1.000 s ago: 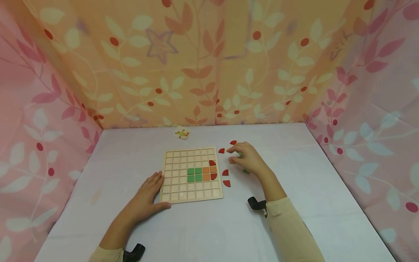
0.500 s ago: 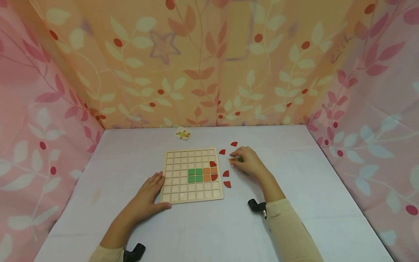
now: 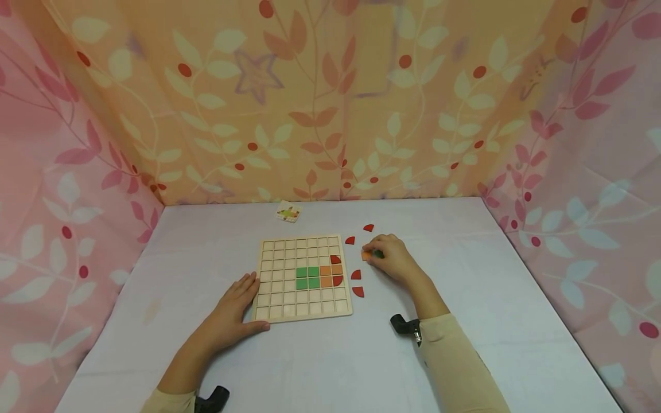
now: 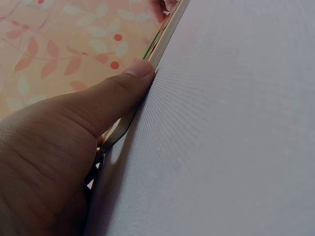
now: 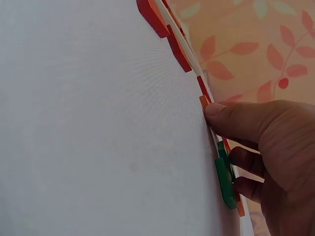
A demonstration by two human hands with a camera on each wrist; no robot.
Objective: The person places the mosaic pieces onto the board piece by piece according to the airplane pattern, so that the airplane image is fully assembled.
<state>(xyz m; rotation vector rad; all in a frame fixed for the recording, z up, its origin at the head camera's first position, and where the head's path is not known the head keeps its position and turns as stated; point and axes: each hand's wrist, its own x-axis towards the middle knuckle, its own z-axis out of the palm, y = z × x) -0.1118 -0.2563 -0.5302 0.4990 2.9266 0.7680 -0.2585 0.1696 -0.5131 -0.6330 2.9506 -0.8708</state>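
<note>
In the head view a wooden grid board [image 3: 279,292] lies on the white table, with green squares [image 3: 307,277], orange squares [image 3: 326,276] and red quarter-round pieces [image 3: 335,260] in its cells. My left hand [image 3: 230,312] rests along its left edge, the thumb at the front corner; in the left wrist view that thumb [image 4: 118,93] touches the board's side. To the right of the board, my right hand [image 3: 393,258] pinches an orange square tile [image 3: 365,256] between thumb and forefinger, low at the tabletop. Green pieces [image 5: 225,183] lie beneath its other fingers.
Loose red quarter-round pieces [image 3: 357,292] lie between the board and my right hand, with another red piece [image 3: 368,228] farther back. A small patterned card [image 3: 288,211] lies behind the board. Floral cloth [image 3: 320,103] closes off the back and both sides.
My right hand has come down slightly, and its thumb and forefinger have closed on the orange tile. The left hand and the board stay in place.
</note>
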